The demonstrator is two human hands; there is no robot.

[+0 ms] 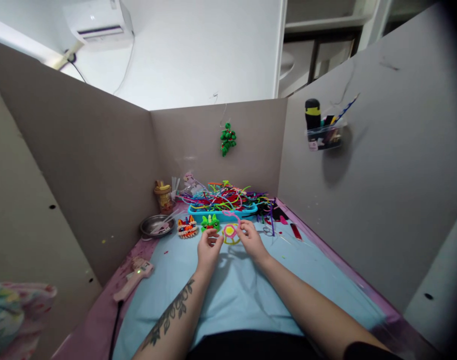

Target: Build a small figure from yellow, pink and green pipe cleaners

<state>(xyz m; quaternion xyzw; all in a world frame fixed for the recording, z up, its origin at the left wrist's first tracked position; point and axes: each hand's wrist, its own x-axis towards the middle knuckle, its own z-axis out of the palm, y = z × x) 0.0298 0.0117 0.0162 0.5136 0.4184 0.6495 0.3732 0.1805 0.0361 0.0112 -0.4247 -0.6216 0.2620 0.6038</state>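
A small round openwork piece of pink and yellow pipe cleaners [230, 231] is held up between my hands, just above the blue cloth. My right hand [253, 241] pinches it at its right side, where a loose pink pipe-cleaner end [231, 214] curves up and to the left. At its left edge is my left hand [209, 247], fingers curled and the thumb tip against the piece; the exact contact is too small to make out. Just beyond the left hand sit a green pipe-cleaner creature head [210, 223] and an orange one [187, 227] with white trim.
A blue tray [223, 215] heaped with colourful pipe cleaners stands at the back. Left are a metal bowl [157, 226] and a pink glue gun [134, 281]. Scissors [266, 231] and a red-handled tool [296, 231] lie right. Grey panels [217, 170] enclose three sides.
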